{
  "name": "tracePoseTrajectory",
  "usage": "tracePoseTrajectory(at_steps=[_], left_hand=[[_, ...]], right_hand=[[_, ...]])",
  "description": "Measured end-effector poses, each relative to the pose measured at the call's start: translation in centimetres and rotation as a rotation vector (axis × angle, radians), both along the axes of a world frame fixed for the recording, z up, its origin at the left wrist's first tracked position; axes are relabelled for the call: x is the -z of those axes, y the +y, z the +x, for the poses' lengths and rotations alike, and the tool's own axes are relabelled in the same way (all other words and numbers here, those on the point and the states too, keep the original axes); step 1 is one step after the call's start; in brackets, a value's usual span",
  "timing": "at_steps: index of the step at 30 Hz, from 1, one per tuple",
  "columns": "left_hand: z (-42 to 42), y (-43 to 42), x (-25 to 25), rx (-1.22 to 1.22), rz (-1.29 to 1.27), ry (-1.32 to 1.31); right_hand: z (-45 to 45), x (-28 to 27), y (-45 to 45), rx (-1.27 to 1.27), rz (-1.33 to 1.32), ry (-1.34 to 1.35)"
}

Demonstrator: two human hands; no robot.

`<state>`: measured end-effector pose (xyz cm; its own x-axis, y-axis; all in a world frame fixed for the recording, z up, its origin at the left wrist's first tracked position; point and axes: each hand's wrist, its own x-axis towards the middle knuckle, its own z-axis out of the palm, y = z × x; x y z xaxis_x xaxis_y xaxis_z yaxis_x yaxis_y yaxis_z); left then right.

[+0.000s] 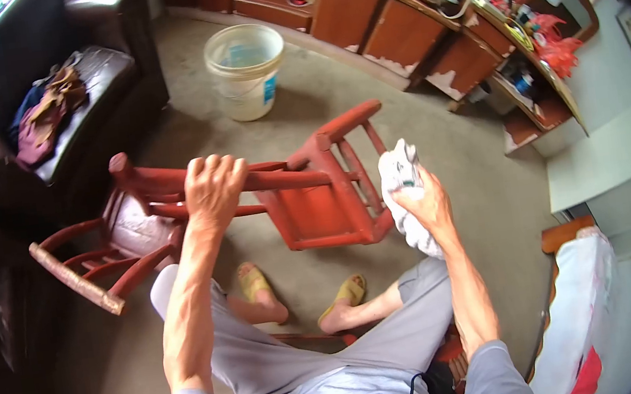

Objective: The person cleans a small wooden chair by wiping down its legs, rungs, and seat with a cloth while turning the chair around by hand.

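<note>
My left hand (211, 191) is wrapped around a long bar of a red wooden chair (306, 218), which lies tipped over in front of my knees. Bunched in my right hand (430, 204) is a white cloth (401, 166), held just right of the chair's slatted end. A second red chair (140, 224), with worn paint on its seat and top rail, stands to the left, partly behind the tipped chair's bar and my left arm.
A white plastic bucket (247, 70) with water in it stands on the floor beyond the chairs. At the left is a dark leather sofa (96, 74) with clothes (53, 112) on it. Wooden cabinets (398, 35) line the far wall. My feet in yellow slippers (352, 292) rest below the chair.
</note>
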<state>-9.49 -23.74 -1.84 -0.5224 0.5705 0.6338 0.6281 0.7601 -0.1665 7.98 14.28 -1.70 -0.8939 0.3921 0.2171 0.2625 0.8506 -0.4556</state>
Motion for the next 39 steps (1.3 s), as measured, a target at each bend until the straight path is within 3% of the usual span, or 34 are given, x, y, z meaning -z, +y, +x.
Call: tracePoseTrajectory(at_steps=[3,5,6,8,12,13,16,17,20,21,24,26,30,32,35,38,39], left_hand=[[0.4,0.4,0.4,-0.028,0.068,0.041],[0.5,0.7,0.5,-0.048,0.076,0.107],[0.5,0.8,0.7,-0.079,0.079,0.169],[0.7,1.0,1.2,-0.081,0.106,0.177],[1.4,0.7,1.8,-0.074,0.129,0.189],[1.5,0.7,1.8,-0.073,0.144,0.219],[1.6,0.7,1.9,-0.078,0.167,0.264],[1.8,0.8,1.9,-0.090,0.160,0.248],[2.4,0.6,1.9,-0.097,0.143,0.250],[2.6,0.4,2.1,-0.094,0.142,0.251],[3.0,0.2,2.7,-0.096,0.150,0.227],[3.1,0.1,3.1,-0.085,0.147,0.204],[4.1,-0.5,3.1,-0.090,0.144,0.196],[4.5,-0.7,3.1,-0.092,0.135,0.173],[4.6,-0.5,2.8,-0.096,0.141,0.176],[4.6,-0.3,2.7,-0.105,0.144,0.176],[4.5,-0.2,2.7,-0.104,0.144,0.179]], right_hand=[[-2.5,-2.9,-3.2,0.006,-0.003,0.106],[-3.9,-4.2,-7.2,-0.152,0.038,0.029],[-4.6,-3.2,-8.4,-0.309,0.127,0.152],[-5.8,-5.4,-11.9,-0.367,0.136,0.044],[-9.2,-4.6,-10.4,-0.522,0.202,0.073],[-9.8,-4.3,-9.0,-0.526,0.214,-0.022],[-11.5,-2.6,-5.2,-0.466,0.056,0.000],[-12.8,-1.0,-3.1,-0.400,0.113,0.017],[-13.8,-4.2,-1.0,-0.016,0.176,-0.215],[-13.9,-4.0,-1.1,-0.012,0.171,-0.209],[-13.0,-3.6,-3.4,-0.375,0.173,0.076],[-11.6,-5.8,-7.8,-0.425,0.169,-0.084],[-11.8,-5.9,-7.8,-0.446,0.154,-0.162],[-12.7,-4.1,-5.1,-0.446,-0.022,-0.096],[-14.0,-1.5,0.6,-0.316,0.084,-0.014],[-14.7,-1.7,4.9,0.028,0.273,-0.190],[-14.4,-2.2,5.1,0.036,0.310,-0.209]])
